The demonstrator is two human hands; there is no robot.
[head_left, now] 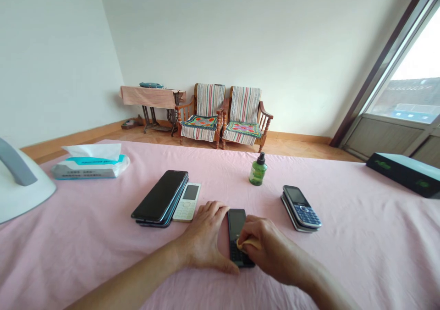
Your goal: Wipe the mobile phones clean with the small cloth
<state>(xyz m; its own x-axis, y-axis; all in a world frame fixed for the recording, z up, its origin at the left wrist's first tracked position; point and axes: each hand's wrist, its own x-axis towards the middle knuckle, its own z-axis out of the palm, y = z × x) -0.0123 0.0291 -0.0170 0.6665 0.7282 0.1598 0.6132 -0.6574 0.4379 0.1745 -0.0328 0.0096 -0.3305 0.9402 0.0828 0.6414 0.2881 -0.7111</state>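
A black keypad mobile phone (236, 223) lies face up on the pink cloth right in front of me. Along its left side, my left hand (202, 236) spans it, fingertips at the top corner and thumb at the bottom edge, gripping it. My right hand (266, 246) is closed around a small pale-yellow cloth (253, 243) and presses it onto the keypad, partly covering the keys. Just beyond my left hand is a white keypad phone (187, 204), beside a stack of black smartphones (163, 197).
At the right sits a stack of keypad phones (300, 209). A green spray bottle (258, 170) stands upright farther back. A tissue pack (91, 165) and a white appliance (24, 186) are at left; a black box (400, 174) is at far right. Two wooden chairs (242, 113) stand beyond.
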